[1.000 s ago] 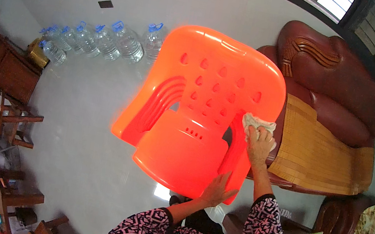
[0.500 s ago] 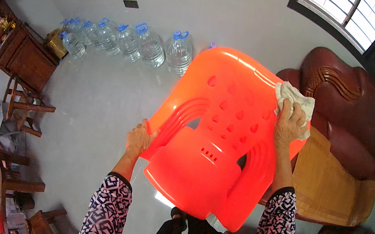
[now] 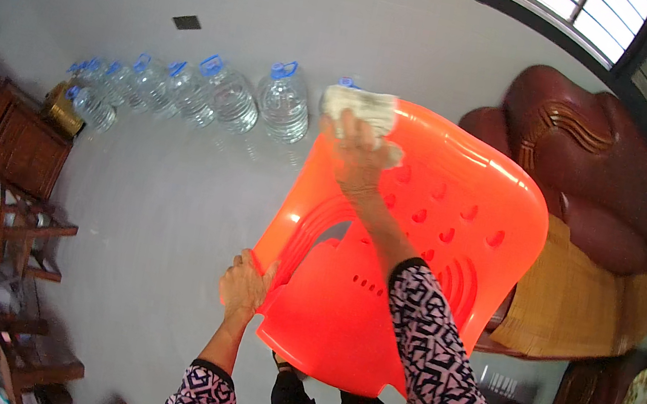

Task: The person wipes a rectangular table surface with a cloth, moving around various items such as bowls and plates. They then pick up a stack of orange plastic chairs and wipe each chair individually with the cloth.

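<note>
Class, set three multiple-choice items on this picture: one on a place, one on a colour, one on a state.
1. Where is the pale folded cloth?
A. on the floor
B. at the top edge of the chair's backrest
C. on the sofa

2. What colour is the moulded plastic chair?
A. blue
B. white
C. orange-red

3. How does the left hand stand?
A. gripping the chair's side edge
B. hanging free
C. holding a bottle

Key: 1 B, the right hand presses the cloth there. 2 C, its whole shell is orange-red. 3 A, its fingers close on the chair's left rim.
</note>
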Demonstrator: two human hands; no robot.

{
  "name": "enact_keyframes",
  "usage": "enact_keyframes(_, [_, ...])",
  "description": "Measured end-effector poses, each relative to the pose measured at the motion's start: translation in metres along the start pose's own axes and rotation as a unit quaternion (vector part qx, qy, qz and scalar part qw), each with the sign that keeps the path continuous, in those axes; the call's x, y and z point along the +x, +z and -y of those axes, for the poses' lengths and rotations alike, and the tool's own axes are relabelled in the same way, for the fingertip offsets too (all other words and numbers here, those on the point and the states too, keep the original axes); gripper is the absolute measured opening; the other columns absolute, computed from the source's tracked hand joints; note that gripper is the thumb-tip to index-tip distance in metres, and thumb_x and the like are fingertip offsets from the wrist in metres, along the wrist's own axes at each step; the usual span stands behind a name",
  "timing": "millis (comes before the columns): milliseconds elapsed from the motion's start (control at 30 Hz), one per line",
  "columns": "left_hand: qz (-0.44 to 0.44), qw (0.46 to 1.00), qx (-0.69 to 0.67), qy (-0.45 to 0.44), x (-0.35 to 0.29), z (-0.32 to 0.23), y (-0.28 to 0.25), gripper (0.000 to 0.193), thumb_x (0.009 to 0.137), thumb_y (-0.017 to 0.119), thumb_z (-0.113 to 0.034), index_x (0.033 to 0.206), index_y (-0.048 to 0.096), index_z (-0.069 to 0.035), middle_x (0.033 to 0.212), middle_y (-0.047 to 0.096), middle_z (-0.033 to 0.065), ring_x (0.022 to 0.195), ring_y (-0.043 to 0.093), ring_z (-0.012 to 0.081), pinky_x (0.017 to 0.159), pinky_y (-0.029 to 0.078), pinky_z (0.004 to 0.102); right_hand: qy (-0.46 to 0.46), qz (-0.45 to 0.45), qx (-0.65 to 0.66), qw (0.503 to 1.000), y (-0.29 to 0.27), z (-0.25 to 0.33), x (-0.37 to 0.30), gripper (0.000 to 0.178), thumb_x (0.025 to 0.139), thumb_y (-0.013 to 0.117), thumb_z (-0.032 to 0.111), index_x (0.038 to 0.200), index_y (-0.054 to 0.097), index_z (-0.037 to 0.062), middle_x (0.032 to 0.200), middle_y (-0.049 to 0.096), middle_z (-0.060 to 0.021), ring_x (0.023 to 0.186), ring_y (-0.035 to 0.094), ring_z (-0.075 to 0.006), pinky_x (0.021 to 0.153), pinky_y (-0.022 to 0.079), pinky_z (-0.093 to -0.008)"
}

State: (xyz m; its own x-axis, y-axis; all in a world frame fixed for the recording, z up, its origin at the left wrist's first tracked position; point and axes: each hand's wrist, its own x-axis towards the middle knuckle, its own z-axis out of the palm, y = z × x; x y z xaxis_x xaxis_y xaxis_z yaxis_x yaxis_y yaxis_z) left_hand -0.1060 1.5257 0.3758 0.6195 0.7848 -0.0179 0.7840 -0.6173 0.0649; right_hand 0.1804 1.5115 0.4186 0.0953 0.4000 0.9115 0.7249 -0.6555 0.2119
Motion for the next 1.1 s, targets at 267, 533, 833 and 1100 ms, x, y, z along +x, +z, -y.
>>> enact_keyframes(267, [0.078,0.996,0.014,0.051,0.005,0.014,0.004,0.060,0.087,0.055,-0.058,0.104,0.045,-0.002,0.090,0.063,0.0157,0.074,0.068,0.0346,0.063,0.055,0.0443,-0.019,0.032,0.007,0.999,-0.007,-0.012,-0.026,0.049,0.078,0.060,0.022,0.127,0.056,0.0273,0.132,0.046,0.0043,0.114,0.043,-0.0169,0.090,0.033,-0.0425])
enact_keyframes(533, [0.060,0.993,-0.047,0.085,0.006,0.021,0.019,0.059,0.084,0.060,-0.058,0.101,0.044,-0.003,0.090,0.063,0.0167,0.073,0.066,0.0381,0.062,0.052,0.0461,0.136,0.138,-0.301,0.934,-0.095,-0.130,-0.147,0.045,0.088,0.061,0.025,0.132,0.054,0.0231,0.133,0.045,-0.0010,0.119,0.043,-0.0237,0.092,0.036,-0.0433])
enact_keyframes(833, [0.043,0.990,-0.110,0.072,0.002,0.019,0.021,0.059,0.084,0.060,-0.054,0.109,0.050,-0.002,0.097,0.064,0.0189,0.074,0.066,0.0402,0.063,0.051,0.0488,0.457,-0.088,-0.277,0.841,-0.034,-0.078,-0.110,0.049,0.092,0.054,0.014,0.139,0.042,0.0071,0.139,0.037,-0.0218,0.118,0.041,-0.0417,0.095,0.037,-0.0535])
enact_keyframes(1100, [0.056,0.982,-0.157,0.089,-0.003,0.013,0.012,0.051,0.089,0.056,-0.049,0.110,0.050,-0.002,0.100,0.064,0.0200,0.077,0.065,0.0413,0.064,0.051,0.0501,0.559,-0.047,-0.033,0.827,0.040,0.015,-0.102,0.053,0.090,0.056,0.011,0.139,0.040,0.0010,0.133,0.042,-0.0285,0.114,0.046,-0.0443,0.091,0.040,-0.0525])
